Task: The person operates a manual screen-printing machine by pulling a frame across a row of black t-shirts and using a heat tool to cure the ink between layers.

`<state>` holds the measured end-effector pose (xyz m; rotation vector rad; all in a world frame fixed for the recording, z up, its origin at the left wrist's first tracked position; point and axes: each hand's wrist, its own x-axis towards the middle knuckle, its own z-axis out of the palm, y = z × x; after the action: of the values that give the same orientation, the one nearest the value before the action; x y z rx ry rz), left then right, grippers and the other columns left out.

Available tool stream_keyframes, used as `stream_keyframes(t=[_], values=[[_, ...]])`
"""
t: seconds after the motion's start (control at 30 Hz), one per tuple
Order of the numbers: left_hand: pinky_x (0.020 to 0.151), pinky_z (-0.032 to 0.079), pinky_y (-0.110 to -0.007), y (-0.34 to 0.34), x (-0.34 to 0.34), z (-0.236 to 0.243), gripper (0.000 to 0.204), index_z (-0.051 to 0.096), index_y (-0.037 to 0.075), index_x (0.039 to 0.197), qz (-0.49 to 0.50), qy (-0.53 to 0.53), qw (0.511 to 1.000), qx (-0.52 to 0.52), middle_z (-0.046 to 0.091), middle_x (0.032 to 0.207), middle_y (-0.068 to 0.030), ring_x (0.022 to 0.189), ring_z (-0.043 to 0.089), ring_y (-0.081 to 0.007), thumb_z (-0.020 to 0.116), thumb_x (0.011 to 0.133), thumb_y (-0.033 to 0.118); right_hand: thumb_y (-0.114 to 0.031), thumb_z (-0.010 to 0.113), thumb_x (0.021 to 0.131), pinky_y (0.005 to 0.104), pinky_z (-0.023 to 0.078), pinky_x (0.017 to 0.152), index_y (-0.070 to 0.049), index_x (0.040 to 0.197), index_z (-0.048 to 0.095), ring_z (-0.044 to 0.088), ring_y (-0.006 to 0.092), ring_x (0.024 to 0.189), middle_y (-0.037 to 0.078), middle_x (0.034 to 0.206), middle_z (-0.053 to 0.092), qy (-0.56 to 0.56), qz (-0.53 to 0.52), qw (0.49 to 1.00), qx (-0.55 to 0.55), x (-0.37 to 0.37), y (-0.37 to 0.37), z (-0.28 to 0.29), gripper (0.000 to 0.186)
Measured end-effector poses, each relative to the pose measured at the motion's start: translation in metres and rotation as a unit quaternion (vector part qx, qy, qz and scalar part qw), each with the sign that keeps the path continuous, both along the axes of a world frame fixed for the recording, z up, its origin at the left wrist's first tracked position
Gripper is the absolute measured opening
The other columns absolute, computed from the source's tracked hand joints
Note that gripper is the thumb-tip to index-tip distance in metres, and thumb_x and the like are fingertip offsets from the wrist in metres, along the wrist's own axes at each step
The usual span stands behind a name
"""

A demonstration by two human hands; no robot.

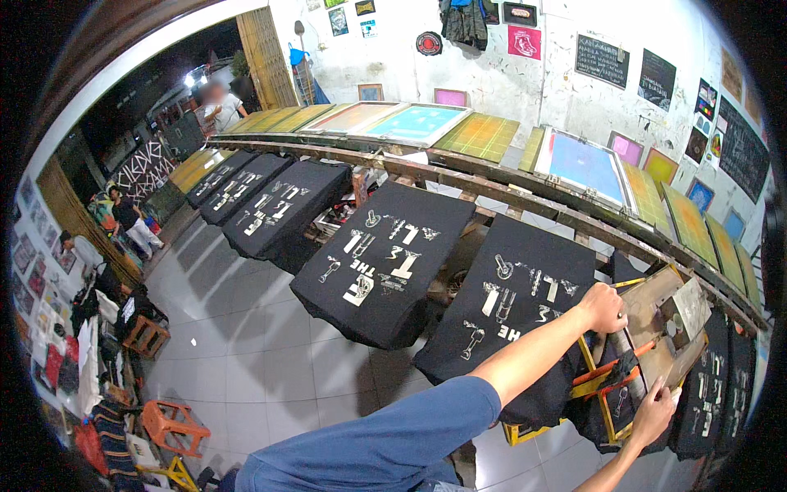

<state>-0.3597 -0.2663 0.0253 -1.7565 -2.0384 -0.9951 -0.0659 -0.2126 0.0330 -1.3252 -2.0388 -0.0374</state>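
Over black shirt, screen frame point(635, 361) angled away, both hands gripping

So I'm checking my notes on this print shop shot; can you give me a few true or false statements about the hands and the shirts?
1. The left hand grips the far end of the squeegee. True.
2. The right hand rests on the printing screen at its near edge. True.
3. The shirts on the boards are white with black print. False: they are black with white print.
4. The orange stool stands on a board. False: it stands on the tiled floor.
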Motion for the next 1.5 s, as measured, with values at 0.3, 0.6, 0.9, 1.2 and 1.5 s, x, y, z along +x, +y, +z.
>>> stream_keyframes(t=[0.3,0.6,0.9,1.2,1.5], values=[[0.077,0.059,-0.047,0.005,-0.002,0.008,0.041,0.078,0.006,0.071,0.026,-0.043,0.995,-0.089,0.073,0.075,-0.0197,0.078,0.073,-0.0371,0.065,0.071,0.045,-0.049,0.051,0.106,0.0537,0.051,0.079,0.002,0.102,0.074,0.067,0.0465,0.092,0.029,0.096,0.071,-0.013,-0.006,0.999,-0.042,-0.002,-0.012,0.011,0.056],[0.083,0.057,-0.048,0.006,0.002,0.009,0.031,0.078,0.012,0.077,0.066,-0.060,0.988,-0.128,0.076,0.085,-0.0158,0.088,0.074,-0.0361,0.065,0.075,0.040,-0.059,0.052,0.102,0.0543,0.052,0.080,0.004,0.093,0.076,0.070,0.0471,0.087,0.030,0.089,0.071,-0.083,0.114,0.980,-0.137,-0.002,-0.029,0.038,0.068],[0.082,0.058,-0.048,0.005,0.010,0.014,0.028,0.078,0.010,0.078,0.106,-0.057,0.984,-0.132,0.075,0.082,-0.0161,0.086,0.074,-0.0364,0.066,0.073,0.035,-0.063,0.065,0.093,0.0565,0.052,0.079,0.005,0.085,0.072,0.068,0.0493,0.087,0.031,0.086,0.070,-0.150,0.170,0.964,-0.138,0.005,-0.019,0.039,0.069],[0.081,0.056,-0.052,0.002,0.013,0.017,0.023,0.074,0.009,0.075,0.120,-0.061,0.984,-0.120,0.073,0.080,-0.0198,0.082,0.071,-0.0409,0.064,0.075,0.030,-0.067,0.059,0.094,0.0535,0.056,0.073,0.002,0.084,0.075,0.072,0.0439,0.080,0.027,0.081,0.072,-0.168,0.177,0.967,-0.079,0.008,-0.018,0.034,0.072],[0.077,0.054,-0.055,-0.001,0.017,0.016,0.021,0.070,0.007,0.067,0.131,-0.077,0.985,-0.080,0.068,0.074,-0.0230,0.078,0.068,-0.0448,0.063,0.071,0.027,-0.068,0.057,0.095,0.0525,0.056,0.071,0.002,0.083,0.074,0.072,0.0440,0.078,0.027,0.078,0.072,-0.171,0.178,0.965,-0.086,0.008,-0.020,0.037,0.073]])
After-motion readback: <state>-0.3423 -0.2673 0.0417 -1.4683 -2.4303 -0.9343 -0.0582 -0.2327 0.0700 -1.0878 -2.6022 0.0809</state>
